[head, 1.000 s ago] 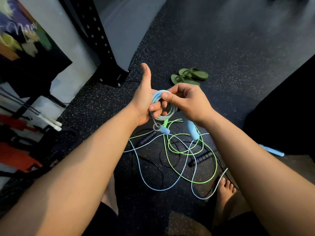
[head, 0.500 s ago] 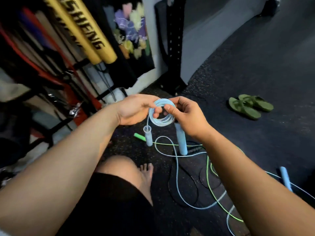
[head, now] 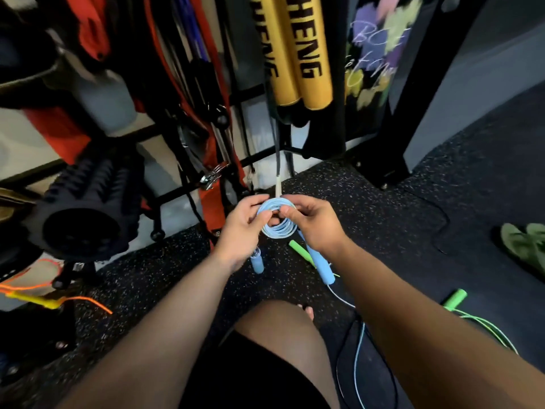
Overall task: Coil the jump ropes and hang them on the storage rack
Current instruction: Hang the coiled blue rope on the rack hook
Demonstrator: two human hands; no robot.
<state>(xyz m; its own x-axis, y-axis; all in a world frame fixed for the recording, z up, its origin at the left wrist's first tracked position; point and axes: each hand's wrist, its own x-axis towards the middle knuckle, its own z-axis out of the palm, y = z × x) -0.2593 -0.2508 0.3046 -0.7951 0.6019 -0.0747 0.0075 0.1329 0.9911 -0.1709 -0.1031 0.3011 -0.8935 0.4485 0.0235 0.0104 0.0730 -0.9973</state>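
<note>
A light blue jump rope is wound into a small coil [head: 278, 228] held between both hands at the centre. My left hand [head: 243, 228] pinches the coil's left side. My right hand [head: 312, 224] pinches its right side. One blue handle [head: 257, 262] hangs below my left hand, the other blue handle [head: 320, 265] below my right wrist. The black storage rack [head: 212, 113] stands just beyond the hands, crowded with hanging gear. A green jump rope lies on the floor, with one handle [head: 298, 250] under the coil and another handle [head: 455, 298] at the right.
Yellow padded bars [head: 298, 60] hang on the rack, and a black foam roller [head: 85, 214] juts out at the left. Orange and yellow cords [head: 53, 299] lie at the lower left. Green sandals [head: 528, 246] sit on the speckled floor at the right. A black rope [head: 342, 364] lies by my knee.
The view has swung left from the open floor to the rack. Both hands kept hold of the blue coil and carried it close to the rack's foot.
</note>
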